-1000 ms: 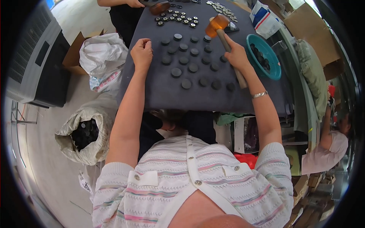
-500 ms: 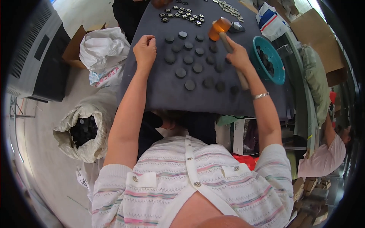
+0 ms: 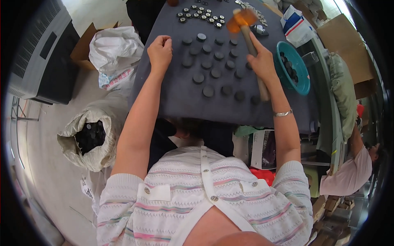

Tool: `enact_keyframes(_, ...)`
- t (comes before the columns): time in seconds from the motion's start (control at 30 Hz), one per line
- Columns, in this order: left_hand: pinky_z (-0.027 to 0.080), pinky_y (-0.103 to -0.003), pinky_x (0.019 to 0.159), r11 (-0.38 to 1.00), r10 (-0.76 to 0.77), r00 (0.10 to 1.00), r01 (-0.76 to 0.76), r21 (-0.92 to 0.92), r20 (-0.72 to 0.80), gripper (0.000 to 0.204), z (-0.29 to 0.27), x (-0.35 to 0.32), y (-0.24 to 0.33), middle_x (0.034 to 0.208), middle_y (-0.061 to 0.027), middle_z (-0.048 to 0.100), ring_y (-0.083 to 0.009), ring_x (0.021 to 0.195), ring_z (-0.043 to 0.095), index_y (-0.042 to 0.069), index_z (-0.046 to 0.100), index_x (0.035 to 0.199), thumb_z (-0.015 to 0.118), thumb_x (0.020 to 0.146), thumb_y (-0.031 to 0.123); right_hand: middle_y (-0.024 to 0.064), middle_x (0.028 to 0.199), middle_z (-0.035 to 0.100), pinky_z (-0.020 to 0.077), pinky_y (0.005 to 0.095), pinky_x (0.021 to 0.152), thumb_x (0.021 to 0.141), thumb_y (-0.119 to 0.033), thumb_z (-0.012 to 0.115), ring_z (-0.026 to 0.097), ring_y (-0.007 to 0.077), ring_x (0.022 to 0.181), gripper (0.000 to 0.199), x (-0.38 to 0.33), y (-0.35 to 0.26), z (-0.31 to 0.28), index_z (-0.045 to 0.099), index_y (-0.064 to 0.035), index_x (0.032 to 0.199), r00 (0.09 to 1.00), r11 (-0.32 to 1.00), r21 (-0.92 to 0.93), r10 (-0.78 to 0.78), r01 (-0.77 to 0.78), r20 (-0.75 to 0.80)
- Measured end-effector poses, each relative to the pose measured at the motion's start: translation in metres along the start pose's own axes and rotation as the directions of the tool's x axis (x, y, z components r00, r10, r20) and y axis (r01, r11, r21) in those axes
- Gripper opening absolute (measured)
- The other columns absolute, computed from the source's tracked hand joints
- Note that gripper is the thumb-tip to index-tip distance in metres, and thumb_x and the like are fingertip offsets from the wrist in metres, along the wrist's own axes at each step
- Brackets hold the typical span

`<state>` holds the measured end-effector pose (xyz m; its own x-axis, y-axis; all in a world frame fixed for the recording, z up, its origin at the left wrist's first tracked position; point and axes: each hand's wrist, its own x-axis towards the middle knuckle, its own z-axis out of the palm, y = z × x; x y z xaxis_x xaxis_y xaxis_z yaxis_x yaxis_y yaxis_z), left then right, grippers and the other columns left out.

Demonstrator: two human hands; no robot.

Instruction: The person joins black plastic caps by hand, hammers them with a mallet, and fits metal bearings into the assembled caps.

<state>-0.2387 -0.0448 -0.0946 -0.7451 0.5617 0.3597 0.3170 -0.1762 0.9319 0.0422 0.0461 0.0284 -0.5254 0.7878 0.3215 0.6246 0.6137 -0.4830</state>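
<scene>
My right hand [image 3: 262, 60] grips the wooden handle of a mallet [image 3: 255, 57] with an amber, see-through head, blurred by motion above the far discs. My left hand [image 3: 160, 53] is curled closed at the table's left side; whether anything sits in its fingers is hidden. Between my hands, several round dark discs [image 3: 208, 91] lie spaced out in loose rows on the grey-covered table [image 3: 184, 110]. Beyond them stand several black round pieces with shiny metal centres [image 3: 203, 17]. To the right of my right hand is a turquoise basin [image 3: 303, 84] holding more dark discs.
Silvery small parts [image 3: 251, 10] and a dark tool-like object [image 3: 260, 30] lie at the far right. An open sack of dark pieces [image 3: 88, 139] stands left on the floor, near a white sack [image 3: 117, 49]. A co-worker's pink sleeve [image 3: 349, 174] shows at right.
The mallet and my right hand have moved slightly up and to the right, away from the discs. My left hand stays closed in nearly the same place. The view has shifted a little.
</scene>
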Motion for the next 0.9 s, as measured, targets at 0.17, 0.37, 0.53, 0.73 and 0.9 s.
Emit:
enact_keyframes(0.17, 0.046, -0.025, 0.052, 0.997, -0.043, 0.999, 0.044, -0.070, 0.007, 0.011, -0.001, -0.008, -0.002, 0.063, -0.0052, 0.062, -0.0093, 0.053, 0.058, 0.000, 0.066, 0.087, 0.060, 0.084, 0.008, 0.0212, 0.123, 0.056, 0.0431, 0.0333, 0.096, 0.069, 0.001, 0.060, 0.056, 0.0297, 0.114, 0.074, 0.000, 0.008, 0.029, 0.043, -0.0159, 0.139, 0.980, 0.981, -0.177, -0.037, 0.072, 0.194)
enact_keyframes(0.37, 0.046, -0.025, 0.051, 0.997, -0.054, 0.999, 0.053, -0.057, -0.009, 0.011, 0.000, 0.000, 0.004, 0.063, -0.0051, 0.062, -0.0092, 0.052, 0.058, -0.001, 0.065, 0.087, 0.060, 0.084, 0.009, 0.0206, 0.118, 0.060, 0.0452, 0.0333, 0.090, 0.069, 0.000, 0.060, 0.061, 0.0287, 0.107, 0.075, 0.007, -0.007, 0.012, 0.042, -0.0177, 0.140, 0.999, 0.998, -0.066, -0.019, 0.022, 0.042)
enact_keyframes(0.53, 0.047, -0.026, 0.054, 0.984, -0.140, 0.990, 0.141, -0.110, 0.018, 0.011, -0.003, -0.002, 0.000, 0.063, -0.0063, 0.063, -0.0099, 0.053, 0.059, -0.001, 0.065, 0.087, 0.061, 0.083, 0.009, 0.0237, 0.113, 0.060, 0.0463, 0.0368, 0.087, 0.069, -0.002, 0.060, 0.060, 0.0364, 0.101, 0.076, 0.009, 0.014, 0.036, 0.040, -0.0198, 0.140, 0.986, 0.979, -0.188, -0.047, 0.077, 0.157)
enact_keyframes(0.73, 0.047, -0.027, 0.055, 0.999, 0.033, 0.998, -0.032, 0.010, -0.044, 0.012, -0.003, 0.000, -0.008, 0.064, -0.0074, 0.063, -0.0128, 0.054, 0.061, 0.000, 0.065, 0.087, 0.061, 0.083, 0.010, 0.0229, 0.113, 0.060, 0.0459, 0.0386, 0.088, 0.069, -0.001, 0.060, 0.059, 0.0369, 0.104, 0.075, 0.009, -0.006, 0.029, 0.042, -0.0179, 0.139, 0.982, 0.976, -0.218, 0.037, 0.004, 0.183)
enact_keyframes(0.9, 0.047, -0.027, 0.054, 0.998, -0.041, 0.999, 0.040, -0.054, -0.029, 0.012, 0.001, 0.001, -0.001, 0.064, -0.0078, 0.064, -0.0130, 0.054, 0.061, 0.000, 0.066, 0.087, 0.061, 0.083, 0.010, 0.0237, 0.107, 0.062, 0.0459, 0.0440, 0.088, 0.072, -0.006, 0.062, 0.058, 0.0385, 0.103, 0.076, 0.013, -0.012, 0.025, 0.037, -0.0239, 0.142, 0.955, 0.955, -0.011, -0.296, 0.296, -0.025)
